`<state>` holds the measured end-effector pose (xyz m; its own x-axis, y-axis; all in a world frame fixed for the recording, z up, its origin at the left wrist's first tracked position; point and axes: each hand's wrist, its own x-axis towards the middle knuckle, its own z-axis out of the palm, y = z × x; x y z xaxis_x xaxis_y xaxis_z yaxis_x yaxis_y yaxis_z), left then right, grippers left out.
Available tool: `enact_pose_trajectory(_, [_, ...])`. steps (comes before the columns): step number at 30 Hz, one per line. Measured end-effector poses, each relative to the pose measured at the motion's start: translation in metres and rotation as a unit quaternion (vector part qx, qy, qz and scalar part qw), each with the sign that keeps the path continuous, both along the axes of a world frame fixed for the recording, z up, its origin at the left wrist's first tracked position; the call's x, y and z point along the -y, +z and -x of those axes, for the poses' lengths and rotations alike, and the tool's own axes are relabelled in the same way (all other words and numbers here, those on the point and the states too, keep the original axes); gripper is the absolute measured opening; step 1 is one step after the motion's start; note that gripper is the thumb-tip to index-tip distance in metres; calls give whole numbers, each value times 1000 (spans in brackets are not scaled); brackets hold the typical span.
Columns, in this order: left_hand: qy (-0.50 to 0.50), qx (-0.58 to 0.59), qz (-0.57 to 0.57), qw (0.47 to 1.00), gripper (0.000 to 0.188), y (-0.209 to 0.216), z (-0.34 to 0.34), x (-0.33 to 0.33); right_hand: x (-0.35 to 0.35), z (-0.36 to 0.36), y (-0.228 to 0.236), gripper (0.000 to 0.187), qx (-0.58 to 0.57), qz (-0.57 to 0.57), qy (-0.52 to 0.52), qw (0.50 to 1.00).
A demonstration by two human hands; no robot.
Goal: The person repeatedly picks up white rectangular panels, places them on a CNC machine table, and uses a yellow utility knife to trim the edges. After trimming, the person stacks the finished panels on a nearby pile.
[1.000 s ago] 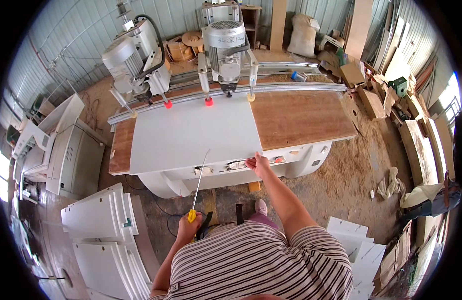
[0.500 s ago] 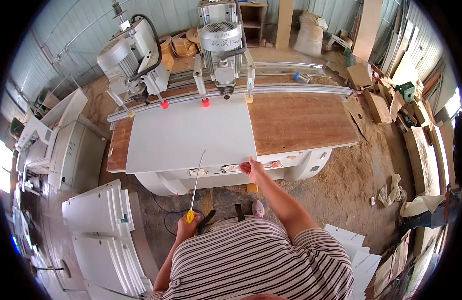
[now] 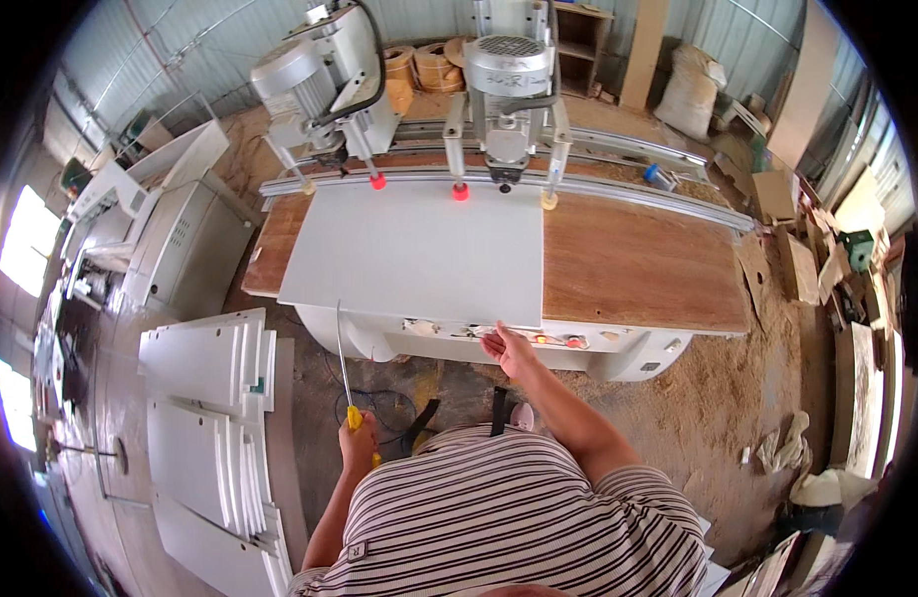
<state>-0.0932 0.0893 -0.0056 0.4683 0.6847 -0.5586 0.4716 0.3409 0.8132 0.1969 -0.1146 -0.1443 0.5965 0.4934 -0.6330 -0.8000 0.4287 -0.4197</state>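
Note:
A white board (image 3: 419,249) lies flat on the drilling machine's brown wooden bed. My left hand (image 3: 358,443) is closed round the yellow grip of what looks like an air blow gun (image 3: 344,363). Its long thin metal nozzle points forward, and the tip overlaps the board's front edge near the left corner. At the front edge towards the right corner is my right hand (image 3: 507,348), its fingers curled against the board's edge. Part of its grip is hidden below the board. Just right of these fingers, a small lit button (image 3: 542,339) glows on the machine's front.
Two drilling heads with motors (image 3: 509,75) and red-tipped press feet (image 3: 460,191) stand over the board's far edge. White boards (image 3: 195,448) are stacked on the left. A dark hose (image 3: 379,403) lies on the floor. Scrap wood and boxes (image 3: 802,269) pile up at the right.
The blow gun's nozzle has swung left along the board's front edge. My right hand stays near the right corner. A glowing button now shows beside it. The whole view has shifted.

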Motion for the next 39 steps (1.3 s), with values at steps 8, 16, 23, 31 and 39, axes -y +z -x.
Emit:
enact_pose_trajectory(8, [-34,99,25,994,14,-2,5,9,-35,2,8,23,-28,-15,-14,999])
enact_pose_trajectory(16, [-29,55,68,996,14,-3,5,-3,-60,-7,0,22,-70,-17,-72,995])
enact_pose_trajectory(23, [53,112,57,991,10,-42,-24,-56,-36,-8,-17,21,-41,-12,-164,986])
enact_pose_trajectory(31, [137,137,46,980,12,-127,-52,-97,168,-20,-17,22,34,110,-226,967])
enact_pose_trajectory(39, [-118,88,-70,987,9,-120,-122,11,232,-6,4,30,42,190,-234,952])
